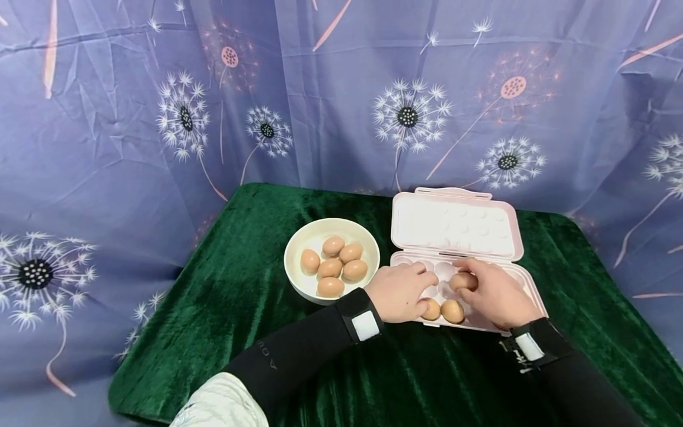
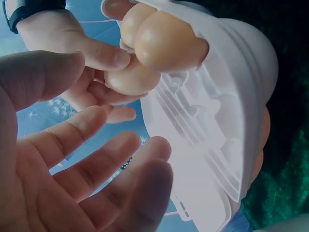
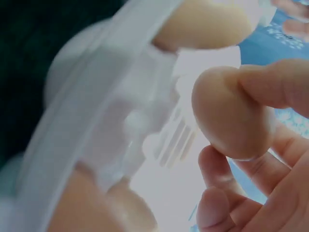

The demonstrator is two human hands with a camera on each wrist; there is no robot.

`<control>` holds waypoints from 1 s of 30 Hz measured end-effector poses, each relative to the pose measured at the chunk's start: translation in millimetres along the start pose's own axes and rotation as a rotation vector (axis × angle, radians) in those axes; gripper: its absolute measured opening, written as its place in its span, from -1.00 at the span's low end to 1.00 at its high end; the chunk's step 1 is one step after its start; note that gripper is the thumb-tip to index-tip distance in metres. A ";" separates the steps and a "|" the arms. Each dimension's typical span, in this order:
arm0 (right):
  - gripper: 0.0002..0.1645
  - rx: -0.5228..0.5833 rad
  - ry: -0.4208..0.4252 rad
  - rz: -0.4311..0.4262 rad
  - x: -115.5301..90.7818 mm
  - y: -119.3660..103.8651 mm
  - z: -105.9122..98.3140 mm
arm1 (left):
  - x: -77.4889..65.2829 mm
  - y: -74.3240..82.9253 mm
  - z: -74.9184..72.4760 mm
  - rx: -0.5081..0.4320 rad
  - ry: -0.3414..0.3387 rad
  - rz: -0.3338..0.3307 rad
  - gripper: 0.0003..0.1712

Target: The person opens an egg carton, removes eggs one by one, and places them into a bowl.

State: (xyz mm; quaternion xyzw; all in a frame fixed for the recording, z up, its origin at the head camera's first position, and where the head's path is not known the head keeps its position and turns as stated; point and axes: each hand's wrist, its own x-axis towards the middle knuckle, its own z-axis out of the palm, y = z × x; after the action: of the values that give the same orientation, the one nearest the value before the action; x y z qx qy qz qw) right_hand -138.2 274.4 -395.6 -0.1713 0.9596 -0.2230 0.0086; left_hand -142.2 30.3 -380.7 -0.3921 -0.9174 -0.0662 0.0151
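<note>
My right hand (image 1: 496,295) pinches a brown egg (image 1: 462,281) between thumb and fingers, over the pale pink egg carton (image 1: 433,323). In the right wrist view that egg (image 3: 231,113) appears raised from the cups. Over the carton's left part is my left hand (image 1: 397,292), its fingers loosely bent with nothing between them in the left wrist view. Two eggs sit in the front row, one (image 1: 452,311) fully visible and another (image 1: 431,309) beside my left thumb. More eggs (image 3: 128,205) in the carton's right part are hidden from the head view by my right hand.
A cream bowl (image 1: 291,261) with several brown eggs (image 1: 331,268) stands left of the carton. The carton's lid (image 1: 456,222) lies folded back toward the flowered curtain (image 1: 331,118). Green velvet cloth (image 1: 224,296) covers the table.
</note>
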 end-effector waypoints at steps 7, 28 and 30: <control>-0.28 0.209 0.020 0.023 1.6 -13.3 5.1 | -2.7 -2.0 -5.8 -0.029 0.017 0.019 -0.43; -0.34 0.467 -0.041 -0.081 9.0 -48.2 9.6 | -8.3 -0.7 -15.7 -0.017 0.151 0.056 -0.55; -0.35 0.471 -0.041 -0.086 9.0 -49.7 9.7 | -8.8 -0.9 -16.1 -0.006 0.151 0.061 -0.54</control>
State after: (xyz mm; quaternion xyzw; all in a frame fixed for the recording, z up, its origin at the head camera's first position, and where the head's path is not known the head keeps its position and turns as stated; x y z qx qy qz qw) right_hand -129.7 225.4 -382.3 -0.2098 0.8726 -0.4372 0.0583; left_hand -137.1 21.2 -365.5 -0.4140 -0.9010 -0.0980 0.0850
